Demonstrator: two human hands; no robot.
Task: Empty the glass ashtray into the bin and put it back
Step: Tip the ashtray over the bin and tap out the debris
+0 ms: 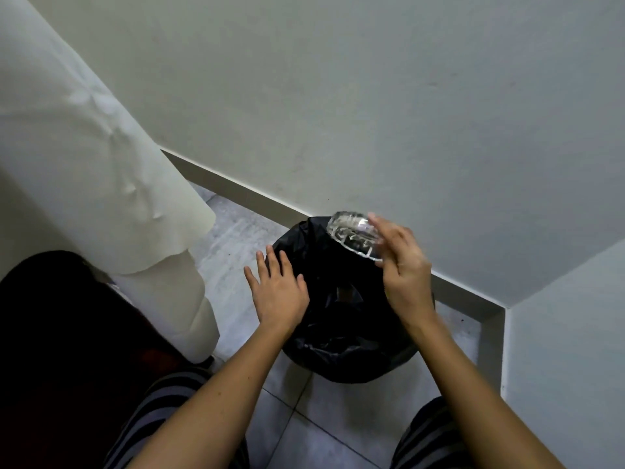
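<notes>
While the right hand (404, 265) grips the glass ashtray (355, 236) by its rim, the piece sits tipped on edge at centre right of the frame, over the far side of the bin (341, 333). It is clear, thick moulded glass, round, with notches along the rim that catch pale highlights; its hollow faces left and down toward the bin's mouth. Whether anything is in it cannot be told.

At centre frame the left hand (279, 292) is open, fingers (262, 265) spread flat, holding nothing, at the near left edge of the bin's black liner (304, 242).

Lined in crumpled black plastic, the bin stands on a pale tiled floor (236, 252) close against the skirting (243, 194) of a white wall (372, 96). To the right the wall steps forward into a corner (504, 309), closing that side. A cream cloth (101, 164) hangs at upper left, with bare floor between it and the bin. Striped knees (159, 411) flank the lower frame.
</notes>
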